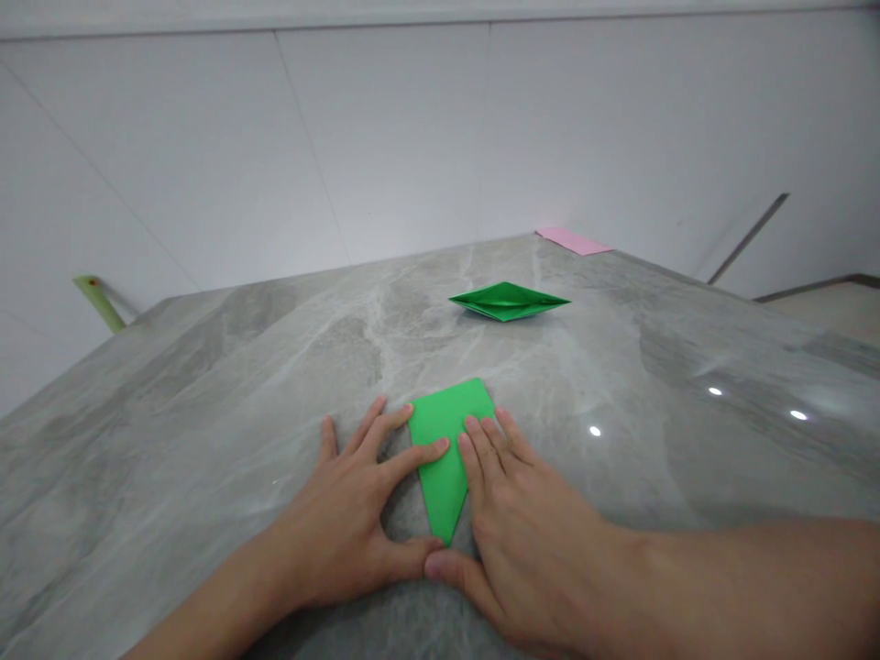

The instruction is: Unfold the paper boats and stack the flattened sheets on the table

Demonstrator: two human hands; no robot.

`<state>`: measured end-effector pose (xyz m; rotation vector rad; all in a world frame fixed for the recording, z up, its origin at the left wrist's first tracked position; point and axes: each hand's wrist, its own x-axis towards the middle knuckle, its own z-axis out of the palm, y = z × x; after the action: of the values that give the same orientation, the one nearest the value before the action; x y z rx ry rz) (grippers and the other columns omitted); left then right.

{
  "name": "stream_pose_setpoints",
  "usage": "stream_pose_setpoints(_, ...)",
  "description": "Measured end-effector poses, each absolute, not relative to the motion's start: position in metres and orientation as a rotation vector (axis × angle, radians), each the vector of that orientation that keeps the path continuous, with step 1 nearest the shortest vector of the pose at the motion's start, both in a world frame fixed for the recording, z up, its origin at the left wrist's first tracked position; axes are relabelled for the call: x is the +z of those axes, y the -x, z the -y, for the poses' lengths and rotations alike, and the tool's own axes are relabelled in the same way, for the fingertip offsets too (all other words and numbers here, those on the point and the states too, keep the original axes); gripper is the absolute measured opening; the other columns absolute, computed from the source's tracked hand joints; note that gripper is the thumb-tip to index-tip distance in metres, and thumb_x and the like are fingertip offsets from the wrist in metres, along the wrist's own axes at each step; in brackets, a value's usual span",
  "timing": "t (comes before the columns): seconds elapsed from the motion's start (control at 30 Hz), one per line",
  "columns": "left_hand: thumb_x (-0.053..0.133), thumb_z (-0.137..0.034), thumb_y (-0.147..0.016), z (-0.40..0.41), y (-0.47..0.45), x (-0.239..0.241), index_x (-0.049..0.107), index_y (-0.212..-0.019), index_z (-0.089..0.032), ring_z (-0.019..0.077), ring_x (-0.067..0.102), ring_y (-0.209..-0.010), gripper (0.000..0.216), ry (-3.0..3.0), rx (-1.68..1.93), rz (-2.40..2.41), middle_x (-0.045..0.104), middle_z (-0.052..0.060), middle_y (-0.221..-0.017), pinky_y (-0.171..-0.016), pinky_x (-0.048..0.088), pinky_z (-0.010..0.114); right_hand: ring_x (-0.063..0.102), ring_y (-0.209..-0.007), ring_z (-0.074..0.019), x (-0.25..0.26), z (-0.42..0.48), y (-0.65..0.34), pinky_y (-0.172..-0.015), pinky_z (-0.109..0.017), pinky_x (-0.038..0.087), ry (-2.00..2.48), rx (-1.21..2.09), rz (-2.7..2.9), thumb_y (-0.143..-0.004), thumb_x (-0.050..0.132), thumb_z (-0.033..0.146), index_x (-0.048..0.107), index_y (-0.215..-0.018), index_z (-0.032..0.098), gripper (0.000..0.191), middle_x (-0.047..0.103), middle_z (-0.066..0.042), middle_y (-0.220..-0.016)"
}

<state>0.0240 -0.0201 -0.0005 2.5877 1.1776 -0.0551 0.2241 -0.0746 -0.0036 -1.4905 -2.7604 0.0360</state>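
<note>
A bright green folded sheet of paper [444,477] lies flat on the grey marbled table, its narrow point toward me and its wide end away. My left hand [357,500] rests at its left side with fingers spread; the index fingertip presses on the paper and the thumb touches near the lower point. From the right, my right hand [515,504] lies flat with its fingertips on the paper's right edge. Its thumb meets the left thumb just below the point. Farther back sits a green folded paper boat shape [509,301], pointed at both ends and untouched.
The grey marbled table [309,357] meets a white panelled wall [399,137] at the back. A pink paper [574,241] lies at the far right table edge. Past the left edge a light green strip [100,302] shows, and a dark thin bar [748,238] at the right.
</note>
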Motion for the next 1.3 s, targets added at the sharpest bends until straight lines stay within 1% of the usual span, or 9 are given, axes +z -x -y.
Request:
stream_pose_setpoints(0.1,0.058,-0.076,-0.077,0.021,-0.023,-0.001,0.039,-0.147,-0.048,0.0474,0.013,-0.149,0.078,-2.59,-0.042,-1.179,0.027,0.01,-0.163,-0.102,0.006,0.085,0.044,-0.131,-0.0532,-0.001,0.068,-0.225,-0.111,-0.07,0.029,1.563,-0.012,2.759,-0.094,0.031,0.067,0.057,-0.131,-0.012,0.091,0.051,-0.04,-0.133)
stream_pose_setpoints(0.23,0.065,-0.066,-0.076,0.023,-0.024,0.0,0.04,-0.147,-0.047,0.046,0.012,-0.15,0.078,-2.589,-0.035,-1.197,0.027,0.009,-0.163,-0.103,0.006,0.084,0.044,-0.133,-0.051,0.0,0.056,-0.229,-0.113,-0.071,0.023,1.633,-0.067,2.72,-0.095,0.04,0.063,0.067,-0.123,-0.004,0.077,0.056,-0.034,-0.133)
stream_pose_setpoints(0.37,0.066,-0.069,-0.072,0.024,-0.025,0.001,0.041,-0.149,-0.035,0.0447,0.011,-0.15,0.088,-2.553,-0.032,-1.229,0.028,0.012,-0.163,-0.107,0.005,0.082,0.046,-0.132,-0.0516,0.0,0.041,-0.233,-0.114,-0.07,0.021,1.809,-0.103,2.663,-0.096,0.045,0.054,0.066,-0.122,-0.008,0.07,0.052,-0.037,-0.135)
stream_pose_setpoints(0.53,0.063,-0.078,-0.068,0.018,-0.021,-0.006,0.039,-0.149,-0.023,0.0465,0.015,-0.149,0.1,-2.531,0.074,-1.293,0.033,0.018,-0.159,-0.11,0.005,0.08,0.047,-0.135,-0.0428,-0.008,0.015,-0.242,-0.11,-0.058,0.038,1.91,-0.147,2.458,-0.101,0.035,0.033,0.049,-0.139,-0.008,0.058,0.05,-0.033,-0.142)
stream_pose_setpoints(0.67,0.059,-0.061,-0.084,0.004,-0.013,-0.013,0.052,-0.137,-0.024,0.0447,0.031,-0.144,0.066,-2.478,0.313,-1.458,0.046,0.017,-0.149,-0.107,0.015,0.08,0.054,-0.13,-0.0344,-0.013,-0.005,-0.251,-0.105,-0.049,0.047,1.788,-0.049,2.338,-0.098,0.036,0.022,0.059,-0.133,0.005,0.045,0.06,-0.022,-0.136)
stream_pose_setpoints(0.77,0.059,-0.048,-0.088,-0.002,-0.009,-0.013,0.06,-0.123,-0.022,0.0393,0.045,-0.135,0.044,-2.415,0.448,-1.518,0.054,0.015,-0.138,-0.106,0.022,0.078,0.058,-0.125,-0.0348,-0.012,-0.01,-0.252,-0.105,-0.049,0.047,1.687,0.037,2.319,-0.095,0.046,0.028,0.071,-0.115,0.009,0.037,0.067,-0.021,-0.126)
stream_pose_setpoints(0.93,0.06,-0.042,-0.087,-0.002,-0.009,-0.013,0.061,-0.116,-0.022,0.0355,0.047,-0.132,0.035,-2.413,0.5,-1.497,0.056,0.014,-0.133,-0.107,0.025,0.075,0.055,-0.13,-0.0316,-0.007,-0.006,-0.245,-0.112,-0.049,0.041,1.572,0.213,2.319,-0.099,0.041,0.03,0.078,-0.105,0.016,0.04,0.068,-0.017,-0.128)
stream_pose_setpoints(1.13,0.061,-0.04,-0.088,-0.001,-0.01,-0.012,0.061,-0.117,-0.022,0.0354,0.048,-0.131,0.035,-2.41,0.501,-1.48,0.056,0.013,-0.133,-0.107,0.026,0.074,0.055,-0.129,-0.0295,-0.009,-0.004,-0.243,-0.111,-0.052,0.041,1.407,0.375,2.256,-0.091,0.048,0.017,0.074,-0.116,0.018,0.036,0.063,-0.015,-0.135)
stream_pose_setpoints(1.3,0.061,-0.042,-0.088,-0.002,-0.01,-0.011,0.057,-0.12,-0.023,0.0365,0.047,-0.132,0.038,-2.36,0.482,-1.51,0.056,0.013,-0.133,-0.107,0.022,0.077,0.035,-0.145,-0.0322,-0.008,0.002,-0.243,-0.115,-0.06,0.032,1.16,0.451,2.325,-0.071,0.049,0.005,0.064,-0.132,0.019,0.065,0.048,-0.015,-0.151)
